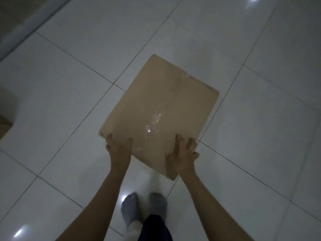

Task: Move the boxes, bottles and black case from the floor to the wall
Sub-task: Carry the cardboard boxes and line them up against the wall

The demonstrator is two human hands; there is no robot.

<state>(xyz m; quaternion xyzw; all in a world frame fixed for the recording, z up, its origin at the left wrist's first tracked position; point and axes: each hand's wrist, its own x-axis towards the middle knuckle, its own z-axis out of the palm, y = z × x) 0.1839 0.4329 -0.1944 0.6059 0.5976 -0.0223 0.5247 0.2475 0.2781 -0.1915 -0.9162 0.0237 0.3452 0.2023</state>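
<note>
The glossy white tiled floor (pixel 69 105) is carrying nothing of the flat brown taped cardboard box (pixel 161 108), which is hanging above its middle. The left hand (pixel 118 146) and right hand (pixel 183 153) are gripping its near edge; supporting it underneath would likely be steadier.

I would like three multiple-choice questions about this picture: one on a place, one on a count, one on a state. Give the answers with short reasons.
1. Where do the hands hold the cardboard box?
A. at its far edge
B. at its near edge
C. underneath its middle

2. How many hands touch the box?
A. none
B. one
C. two

3. How is the box's top?
A. closed, clear tape along the seam
B. flaps standing open
C. cut away

Answers:
1 B: the left hand and right hand grip the edge nearest the person.
2 C: both hands are on it.
3 A: glossy tape runs along the shut flaps.
</note>
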